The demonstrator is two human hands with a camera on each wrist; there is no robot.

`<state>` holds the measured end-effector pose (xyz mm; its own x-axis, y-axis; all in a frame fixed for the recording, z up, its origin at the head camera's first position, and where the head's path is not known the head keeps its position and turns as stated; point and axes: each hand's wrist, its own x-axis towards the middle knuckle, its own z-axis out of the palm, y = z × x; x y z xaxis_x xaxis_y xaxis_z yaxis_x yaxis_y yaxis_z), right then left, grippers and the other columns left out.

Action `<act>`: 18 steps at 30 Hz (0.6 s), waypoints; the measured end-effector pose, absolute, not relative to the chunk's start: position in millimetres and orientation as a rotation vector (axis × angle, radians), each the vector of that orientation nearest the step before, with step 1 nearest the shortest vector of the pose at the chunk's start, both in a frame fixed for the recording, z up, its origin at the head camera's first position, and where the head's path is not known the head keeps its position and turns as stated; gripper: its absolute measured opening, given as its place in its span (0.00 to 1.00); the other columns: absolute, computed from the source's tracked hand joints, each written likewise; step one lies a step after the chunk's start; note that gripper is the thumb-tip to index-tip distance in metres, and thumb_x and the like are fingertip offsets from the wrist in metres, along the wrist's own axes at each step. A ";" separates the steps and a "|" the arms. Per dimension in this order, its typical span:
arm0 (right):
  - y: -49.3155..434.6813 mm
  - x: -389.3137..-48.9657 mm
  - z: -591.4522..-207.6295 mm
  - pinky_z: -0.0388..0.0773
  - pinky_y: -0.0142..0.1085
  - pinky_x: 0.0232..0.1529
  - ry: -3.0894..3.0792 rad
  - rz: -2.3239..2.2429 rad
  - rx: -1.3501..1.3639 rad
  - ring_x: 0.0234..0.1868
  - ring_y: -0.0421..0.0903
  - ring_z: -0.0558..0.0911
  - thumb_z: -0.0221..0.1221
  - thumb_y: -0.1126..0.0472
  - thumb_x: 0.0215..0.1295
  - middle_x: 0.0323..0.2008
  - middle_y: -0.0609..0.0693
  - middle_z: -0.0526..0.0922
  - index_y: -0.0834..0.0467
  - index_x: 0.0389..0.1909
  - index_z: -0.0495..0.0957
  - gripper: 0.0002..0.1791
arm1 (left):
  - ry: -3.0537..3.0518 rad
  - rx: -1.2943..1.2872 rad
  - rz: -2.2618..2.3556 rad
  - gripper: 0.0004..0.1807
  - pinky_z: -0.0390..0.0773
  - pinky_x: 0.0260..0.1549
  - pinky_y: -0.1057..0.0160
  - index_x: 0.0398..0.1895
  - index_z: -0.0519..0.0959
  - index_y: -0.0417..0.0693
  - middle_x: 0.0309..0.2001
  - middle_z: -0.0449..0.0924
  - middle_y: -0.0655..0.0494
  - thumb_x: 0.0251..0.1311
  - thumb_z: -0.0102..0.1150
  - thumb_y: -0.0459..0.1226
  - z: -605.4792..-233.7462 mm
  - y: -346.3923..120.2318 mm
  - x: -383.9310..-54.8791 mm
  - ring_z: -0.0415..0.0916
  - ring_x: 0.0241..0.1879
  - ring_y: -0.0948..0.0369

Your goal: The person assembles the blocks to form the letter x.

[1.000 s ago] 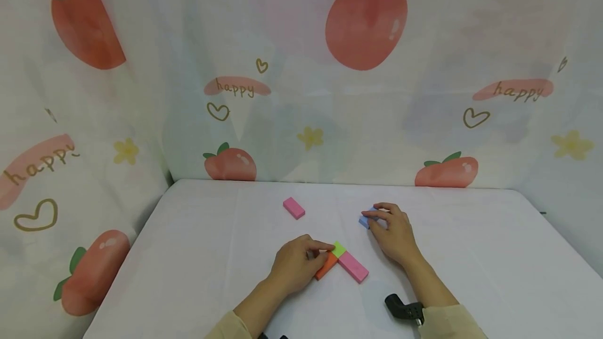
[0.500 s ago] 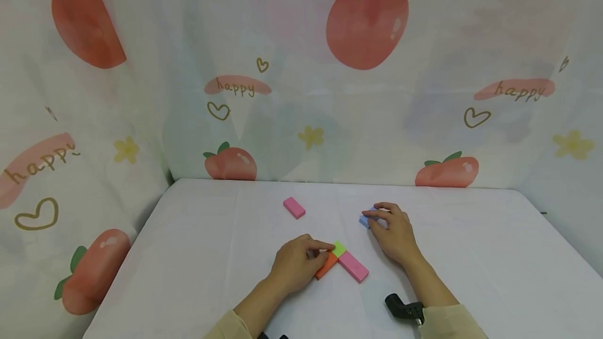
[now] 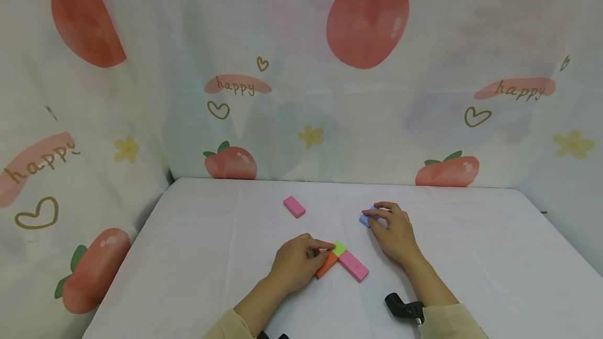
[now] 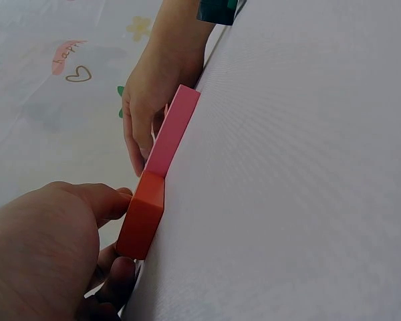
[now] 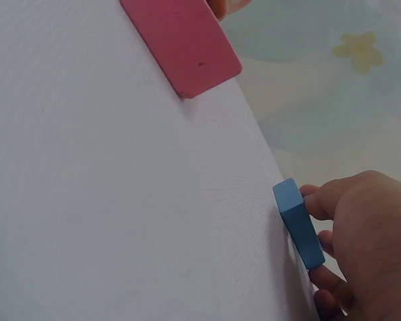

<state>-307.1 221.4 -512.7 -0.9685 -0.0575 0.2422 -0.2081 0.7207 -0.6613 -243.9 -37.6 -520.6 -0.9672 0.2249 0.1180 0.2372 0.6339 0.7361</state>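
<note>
My left hand (image 3: 296,263) holds an orange block (image 3: 326,266) on the white table, its index fingertip at a small lime-green block (image 3: 338,248). That green block touches the orange block and the end of a long pink block (image 3: 353,266), so the three form a corner. Farther back and to the right, my right hand (image 3: 394,232) grips a blue block (image 3: 365,221) between thumb and fingers. Part of the blue block is hidden by the fingers in the head view; the right wrist view shows the same blue block (image 5: 302,231) resting at the fingertips.
Another pink block (image 3: 294,206) lies alone toward the back of the table (image 3: 212,255), left of the right hand. A printed curtain (image 3: 292,109) stands behind the table's far edge. A black device (image 3: 402,307) is at the right wrist.
</note>
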 end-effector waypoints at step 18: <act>221.1 -307.0 -513.5 0.61 0.63 0.65 -2.715 1.080 0.217 0.68 0.67 0.66 0.58 0.64 0.73 0.66 0.61 0.73 0.58 0.54 0.87 0.14 | -2.823 -0.397 -1.282 0.12 0.66 0.25 0.69 0.47 0.90 0.73 0.26 0.72 0.70 0.65 0.66 0.42 -517.7 -37.1 -242.1 0.67 0.25 0.71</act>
<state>-307.0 221.1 -513.5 -0.9667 -0.0583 0.2491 -0.2134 0.7205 -0.6598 -242.1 -37.1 -517.7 -0.9676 0.2230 0.1184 0.2359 0.6313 0.7388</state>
